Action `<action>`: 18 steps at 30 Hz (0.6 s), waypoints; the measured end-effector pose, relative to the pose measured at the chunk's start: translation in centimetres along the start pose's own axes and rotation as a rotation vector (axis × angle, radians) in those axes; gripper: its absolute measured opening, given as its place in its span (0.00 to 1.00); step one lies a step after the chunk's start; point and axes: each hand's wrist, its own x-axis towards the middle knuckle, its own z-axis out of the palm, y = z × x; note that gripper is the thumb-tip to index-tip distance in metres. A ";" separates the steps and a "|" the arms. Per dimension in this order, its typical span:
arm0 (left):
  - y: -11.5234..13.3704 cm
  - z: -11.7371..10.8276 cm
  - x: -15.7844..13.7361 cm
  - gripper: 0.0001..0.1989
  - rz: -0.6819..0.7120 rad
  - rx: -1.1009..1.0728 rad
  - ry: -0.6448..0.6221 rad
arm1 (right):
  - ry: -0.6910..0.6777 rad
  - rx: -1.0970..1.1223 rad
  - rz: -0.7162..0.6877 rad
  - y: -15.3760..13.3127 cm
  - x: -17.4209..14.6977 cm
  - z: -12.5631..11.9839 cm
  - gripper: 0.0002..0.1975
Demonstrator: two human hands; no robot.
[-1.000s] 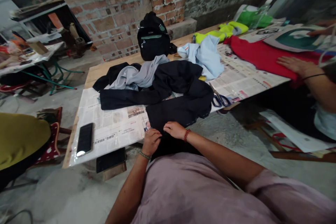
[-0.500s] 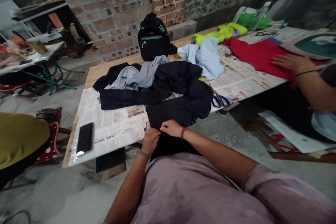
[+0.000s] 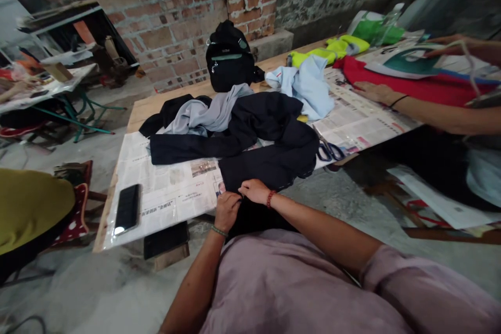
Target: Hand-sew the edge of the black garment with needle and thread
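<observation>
A pair of dark trousers lies bunched on the table, one leg reaching to the near edge. At that leg's end are both my hands, close together. My left hand is closed, its fingertips pinched at the corner of the cloth. Just right of it, my right hand also pinches at the fabric edge; anything small between its fingers is too tiny to make out. Pale stitch marks run along the leg's right edge. Dark-handled scissors rest beside the trousers on the right.
Newspaper under clear plastic covers the table. On it are a phone, a grey cloth, a light blue cloth and a black backpack. At right, a co-worker's hand holds an iron over red cloth.
The co-worker's iron has moved left onto the red cloth, and their other hand has shifted left. My hands stay at the trouser edge with barely any movement.
</observation>
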 end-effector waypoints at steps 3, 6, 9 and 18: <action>0.3 0.2 0.1 0.08 -0.022 0.018 0.020 | 0.016 0.020 0.007 0.3 -0.1 0.3 0.13; 0.4 0.5 0.3 0.08 -0.064 0.012 0.033 | 0.056 0.067 -0.002 0.8 -0.2 0.7 0.13; 0.5 0.6 0.3 0.09 -0.119 -0.006 0.039 | 0.108 0.138 -0.005 1.2 -0.2 1.0 0.14; 0.3 0.5 0.7 0.09 -0.202 -0.088 0.045 | 0.117 0.275 0.082 1.3 -0.3 1.3 0.16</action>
